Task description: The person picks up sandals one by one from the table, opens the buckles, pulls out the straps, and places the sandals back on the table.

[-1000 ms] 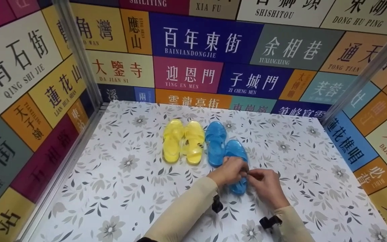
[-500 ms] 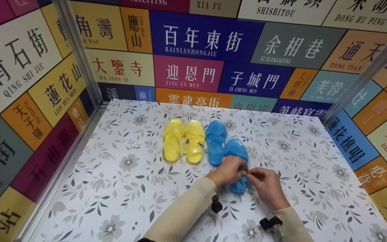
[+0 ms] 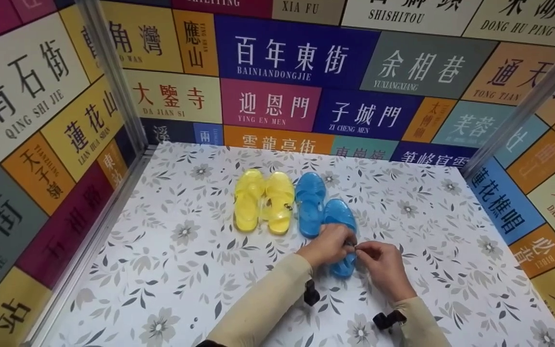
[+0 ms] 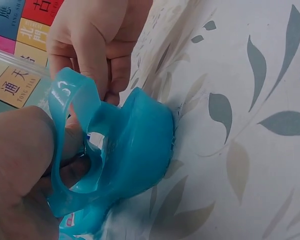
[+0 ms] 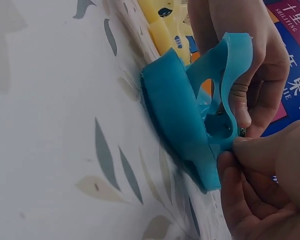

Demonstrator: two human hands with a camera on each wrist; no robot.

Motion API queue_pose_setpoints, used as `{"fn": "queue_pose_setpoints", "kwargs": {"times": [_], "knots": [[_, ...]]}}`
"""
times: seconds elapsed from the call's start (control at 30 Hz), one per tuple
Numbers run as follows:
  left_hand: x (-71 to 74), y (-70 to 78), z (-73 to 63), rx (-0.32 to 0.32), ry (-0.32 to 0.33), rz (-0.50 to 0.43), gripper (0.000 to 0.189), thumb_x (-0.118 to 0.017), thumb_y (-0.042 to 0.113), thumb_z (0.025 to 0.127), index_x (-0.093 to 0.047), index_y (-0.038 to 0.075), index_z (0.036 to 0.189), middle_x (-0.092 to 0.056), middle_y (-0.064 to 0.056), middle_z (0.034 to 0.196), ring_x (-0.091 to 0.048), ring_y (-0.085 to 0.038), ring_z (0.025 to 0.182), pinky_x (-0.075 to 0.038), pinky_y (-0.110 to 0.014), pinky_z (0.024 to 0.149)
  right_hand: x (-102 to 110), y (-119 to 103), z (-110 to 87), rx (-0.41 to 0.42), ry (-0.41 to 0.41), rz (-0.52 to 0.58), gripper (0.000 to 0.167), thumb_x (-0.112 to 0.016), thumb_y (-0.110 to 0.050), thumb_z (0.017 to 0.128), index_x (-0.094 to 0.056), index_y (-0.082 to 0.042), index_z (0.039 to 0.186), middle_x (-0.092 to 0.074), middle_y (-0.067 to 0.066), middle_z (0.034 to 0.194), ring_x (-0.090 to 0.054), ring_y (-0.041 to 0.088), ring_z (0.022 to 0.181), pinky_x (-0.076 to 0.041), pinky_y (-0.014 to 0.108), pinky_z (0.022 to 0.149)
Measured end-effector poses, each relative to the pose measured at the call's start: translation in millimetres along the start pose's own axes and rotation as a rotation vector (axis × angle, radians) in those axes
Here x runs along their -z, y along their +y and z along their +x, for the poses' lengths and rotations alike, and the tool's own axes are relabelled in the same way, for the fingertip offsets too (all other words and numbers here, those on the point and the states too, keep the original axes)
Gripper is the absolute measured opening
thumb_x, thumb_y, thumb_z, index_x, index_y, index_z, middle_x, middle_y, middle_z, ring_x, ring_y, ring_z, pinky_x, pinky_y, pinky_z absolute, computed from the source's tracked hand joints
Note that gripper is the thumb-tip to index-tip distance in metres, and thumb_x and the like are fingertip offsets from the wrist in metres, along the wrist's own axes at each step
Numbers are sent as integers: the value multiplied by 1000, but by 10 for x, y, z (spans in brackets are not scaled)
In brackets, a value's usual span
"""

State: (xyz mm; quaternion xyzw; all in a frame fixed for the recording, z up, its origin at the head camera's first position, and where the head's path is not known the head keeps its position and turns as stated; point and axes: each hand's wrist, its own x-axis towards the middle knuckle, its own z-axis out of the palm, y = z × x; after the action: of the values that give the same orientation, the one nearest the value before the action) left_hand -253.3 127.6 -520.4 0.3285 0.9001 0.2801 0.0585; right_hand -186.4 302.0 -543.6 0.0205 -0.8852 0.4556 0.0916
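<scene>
A blue sandal (image 3: 338, 211) lies toe away on the patterned surface, partly covered by both hands. My left hand (image 3: 329, 244) reaches over its middle; its curled fingers grip the side strap (image 5: 229, 95) near the opening. From the right, my right hand (image 3: 384, 265) pinches the strap edge with thumb and forefinger, close to the left fingertips. A tiny dark piece (image 5: 242, 132) shows between the two hands in the right wrist view; its kind is unclear. The other blue sandal (image 3: 310, 207) stands just left, slightly farther back.
Two yellow sandals (image 3: 247, 202) stand side by side left of the blue pair. They rest on a white table top (image 3: 181, 279) with a grey floral print. Sign-printed panels (image 3: 297, 53) enclose the back and sides, with metal posts (image 3: 113, 77) at the corners.
Almost nothing differs. Both hands stay at the same blue sandal, with only slight finger movement at its strap.
</scene>
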Motion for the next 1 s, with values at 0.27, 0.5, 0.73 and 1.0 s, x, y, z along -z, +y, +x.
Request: {"fn": "queue_pose_setpoints", "kwargs": {"times": [0.27,0.5,0.73,1.0], "knots": [[10,-13,9,-7,14,-21,11,-77,21,97,-80,23,107,-75,14,102,-65,-8,105,-42,-32,97,23,-23,38,0,-10,-22,10,-76,-3,95,-80,-9,101,-77,6,96,-69,16,84,-55,21,74],[8,-19,3,-7,10,-43,16,-77,22,96,-80,20,112,-76,13,106,-66,-10,108,-43,-34,101,28,25,8,-59,-57,-30,5,-73,-7,98,-78,-8,99,-74,5,90,-66,16,80,-53,22,71],[-9,16,-10,-22,28,7,13,-78,22,96,-81,20,108,-77,11,103,-67,-10,103,-43,-31,92,16,18,36,-36,-66,-42,8,-73,-11,99,-77,-8,93,-72,4,85,-62,13,75,-50,23,68],[-1,18,-10,3,26,-2,13,-78,25,97,-79,21,109,-76,12,104,-67,-11,104,-42,-30,92,-12,-36,76,-45,-65,-61,9,-69,-8,99,-75,-5,94,-69,5,85,-61,16,77,-49,23,68]]}}
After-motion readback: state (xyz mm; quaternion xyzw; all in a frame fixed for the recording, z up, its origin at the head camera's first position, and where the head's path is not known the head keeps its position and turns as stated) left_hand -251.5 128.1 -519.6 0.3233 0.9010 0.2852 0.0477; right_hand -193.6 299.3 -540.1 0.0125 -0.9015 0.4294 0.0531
